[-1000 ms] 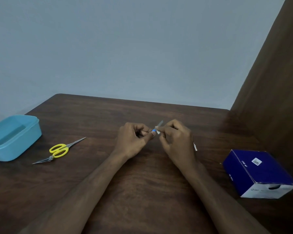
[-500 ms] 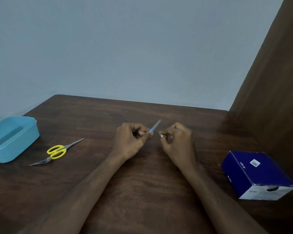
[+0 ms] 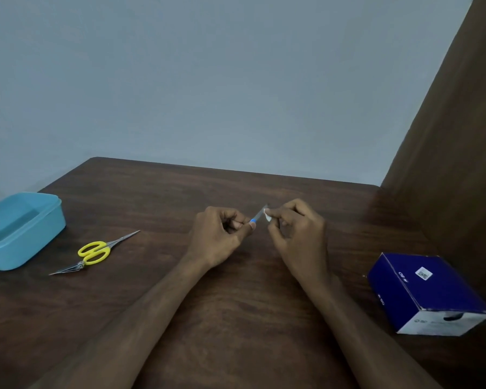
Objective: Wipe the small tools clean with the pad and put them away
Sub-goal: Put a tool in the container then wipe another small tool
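Above the tabletop: pad back against the blade.
Left hand gripping small blue-handled tool; right hand pinching white pad, touching again after short separation — wiping continuing.

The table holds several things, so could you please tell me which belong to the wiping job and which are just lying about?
In the job:
left hand holding thin blue-banded tool
right hand pinching white pad
yellow scissors
tweezers
blue tub

Lying about:
dark blue box
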Action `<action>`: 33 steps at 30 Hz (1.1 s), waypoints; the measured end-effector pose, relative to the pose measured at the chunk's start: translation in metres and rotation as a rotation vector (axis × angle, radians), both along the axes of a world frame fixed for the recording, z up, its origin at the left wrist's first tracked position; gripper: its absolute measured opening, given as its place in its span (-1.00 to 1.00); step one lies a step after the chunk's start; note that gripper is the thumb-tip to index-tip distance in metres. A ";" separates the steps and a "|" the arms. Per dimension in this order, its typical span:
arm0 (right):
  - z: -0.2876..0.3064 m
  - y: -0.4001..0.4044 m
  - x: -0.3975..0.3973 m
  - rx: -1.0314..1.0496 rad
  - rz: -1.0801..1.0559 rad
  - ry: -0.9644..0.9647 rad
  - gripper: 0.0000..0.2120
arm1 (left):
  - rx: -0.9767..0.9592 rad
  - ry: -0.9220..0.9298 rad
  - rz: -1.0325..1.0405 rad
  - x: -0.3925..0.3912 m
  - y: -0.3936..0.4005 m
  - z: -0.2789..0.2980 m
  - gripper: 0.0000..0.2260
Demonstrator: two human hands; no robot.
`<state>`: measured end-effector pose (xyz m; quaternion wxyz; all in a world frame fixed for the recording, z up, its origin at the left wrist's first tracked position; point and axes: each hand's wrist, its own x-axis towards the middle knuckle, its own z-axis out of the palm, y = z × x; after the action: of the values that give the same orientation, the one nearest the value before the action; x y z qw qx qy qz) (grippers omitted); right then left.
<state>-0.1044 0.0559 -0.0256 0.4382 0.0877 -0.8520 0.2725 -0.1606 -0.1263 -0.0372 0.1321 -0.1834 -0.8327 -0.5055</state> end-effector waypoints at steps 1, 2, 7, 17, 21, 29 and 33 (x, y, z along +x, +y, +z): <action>0.001 -0.002 0.001 0.005 0.019 0.023 -0.78 | -0.005 0.003 -0.008 0.001 0.000 0.001 -0.77; 0.000 -0.004 0.001 0.020 0.037 0.029 -0.77 | -0.010 0.006 -0.017 0.002 0.000 0.002 -0.77; -0.008 -0.004 -0.010 0.089 0.022 -0.073 -0.89 | -0.045 -0.003 -0.001 0.000 -0.001 0.001 -0.75; -0.006 0.000 -0.007 0.019 -0.038 -0.018 -0.79 | 0.004 0.011 -0.045 -0.001 0.000 0.001 -0.74; -0.008 0.004 -0.010 0.014 -0.100 -0.062 -0.85 | 0.014 0.002 -0.019 -0.003 0.000 -0.001 -0.74; -0.007 0.004 -0.010 0.019 -0.100 -0.044 -0.83 | 0.028 0.016 -0.057 0.001 -0.001 0.003 -0.71; -0.005 0.008 -0.009 -0.076 -0.149 -0.025 -0.84 | 0.034 0.010 -0.044 0.000 -0.001 0.001 -0.72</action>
<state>-0.1135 0.0637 -0.0304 0.4498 0.0042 -0.8506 0.2723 -0.1604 -0.1278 -0.0363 0.1283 -0.2021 -0.8191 -0.5214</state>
